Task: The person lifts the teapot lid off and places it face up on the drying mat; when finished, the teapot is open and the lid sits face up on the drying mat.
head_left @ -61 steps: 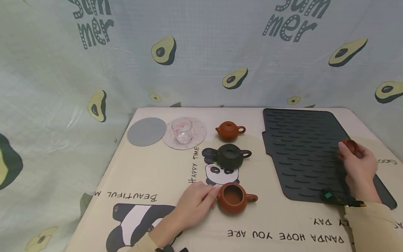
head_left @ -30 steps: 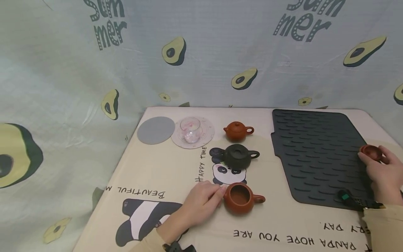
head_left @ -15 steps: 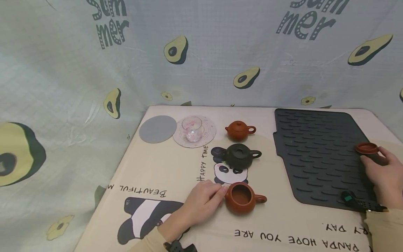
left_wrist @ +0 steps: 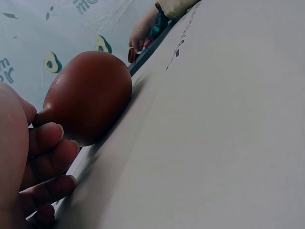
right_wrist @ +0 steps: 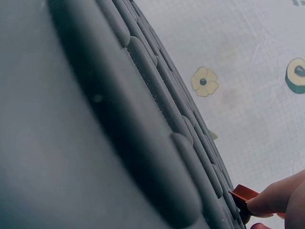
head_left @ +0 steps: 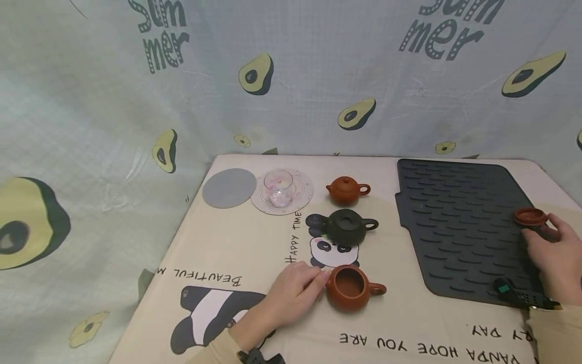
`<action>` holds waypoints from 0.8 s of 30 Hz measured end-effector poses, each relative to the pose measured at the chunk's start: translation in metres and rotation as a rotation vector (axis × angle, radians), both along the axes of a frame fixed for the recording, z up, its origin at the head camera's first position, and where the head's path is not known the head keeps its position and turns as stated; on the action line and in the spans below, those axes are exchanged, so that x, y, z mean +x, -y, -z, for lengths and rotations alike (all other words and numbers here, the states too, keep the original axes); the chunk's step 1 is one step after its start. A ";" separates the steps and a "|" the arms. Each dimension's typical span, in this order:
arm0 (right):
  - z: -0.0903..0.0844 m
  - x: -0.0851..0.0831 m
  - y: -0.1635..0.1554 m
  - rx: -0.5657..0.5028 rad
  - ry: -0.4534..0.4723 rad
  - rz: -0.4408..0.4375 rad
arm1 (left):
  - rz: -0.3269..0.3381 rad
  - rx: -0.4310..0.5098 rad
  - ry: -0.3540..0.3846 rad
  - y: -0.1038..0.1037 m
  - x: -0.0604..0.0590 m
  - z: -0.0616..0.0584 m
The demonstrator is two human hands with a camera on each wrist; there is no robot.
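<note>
So the open brown teapot (head_left: 349, 288) is steadied from the spout side by the left hand (head_left: 291, 296), fingertips (left_wrist: 50, 136) curled against its belly near the spout. It looks more like bracing than lifting, since the pot is sat flat on the desk (head_left: 236, 253). Probably held that way so it won't slide or tip while its lid is off.

The lid (head_left: 529, 217) is pinched by the right hand (head_left: 552, 255) at the far right edge of the ribbed black mat (head_left: 454, 222), thumb and fingertips closed on its rim. It's kept low, at or just above the mat; contact can't be told for sure. The mat's ridges would presumably keep it from rolling.

Just beyond the left-hand grip, a black teapot (head_left: 346, 226) and a smaller brown teapot (head_left: 346, 189) are lined up behind the open one, lids on. Further out to the left, a glass cup (head_left: 278, 188) on a round coaster and a grey disc (head_left: 229, 188) are set.
</note>
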State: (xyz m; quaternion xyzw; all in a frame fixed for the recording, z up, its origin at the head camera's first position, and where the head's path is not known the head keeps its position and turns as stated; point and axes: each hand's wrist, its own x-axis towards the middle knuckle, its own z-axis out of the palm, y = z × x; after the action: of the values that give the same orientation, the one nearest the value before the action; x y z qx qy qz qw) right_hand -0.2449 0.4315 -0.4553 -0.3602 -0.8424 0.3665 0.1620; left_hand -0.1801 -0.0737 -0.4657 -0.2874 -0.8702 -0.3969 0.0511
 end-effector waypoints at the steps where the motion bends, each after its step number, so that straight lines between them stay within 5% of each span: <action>1: 0.000 0.000 0.000 0.004 0.000 -0.002 | -0.001 -0.001 0.003 0.000 0.000 0.000; 16: -0.001 0.005 0.005 -0.103 -0.034 0.033 | -0.004 -0.014 0.009 0.001 0.002 -0.002; 24: -0.005 0.005 0.011 -0.155 -0.097 0.155 | -0.017 0.011 0.047 0.002 0.001 -0.002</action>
State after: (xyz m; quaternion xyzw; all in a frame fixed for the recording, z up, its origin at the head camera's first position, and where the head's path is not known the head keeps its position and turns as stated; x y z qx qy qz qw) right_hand -0.2395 0.4208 -0.4500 -0.4175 -0.7724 0.4339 0.2021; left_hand -0.1791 -0.0757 -0.4639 -0.2704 -0.8714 -0.4079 0.0359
